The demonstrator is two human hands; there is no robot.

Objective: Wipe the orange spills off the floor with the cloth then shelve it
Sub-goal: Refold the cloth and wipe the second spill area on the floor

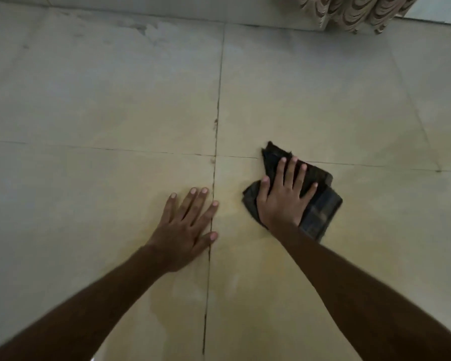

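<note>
I am looking down at a pale tiled floor (89, 100) that fills the whole view, with the hem of a patterned curtain (354, 11) at the far right edge. A faint yellow-orange film (182, 290) tints the near tiles, strongest around and below the hands. No shelf is in sight.

A dark folded cloth (320, 212) lies on the floor right of centre, its long side running from far left to near right, its far corner touching a tile seam. The right hand (281, 201) lies flat on top of it, fingers straight and spread, pressing down instead of gripping. The left hand (185, 225) is also flat and relaxed, holding nothing, palm on the bare floor just left of the cloth, its fingertips at the dark seam (214, 178) that runs near to far.

I judge the wiping is under way: the tint nearest the cloth lies to its near left, so the right hand is the one placed to sweep it there. I can read no labels or writing anywhere.
</note>
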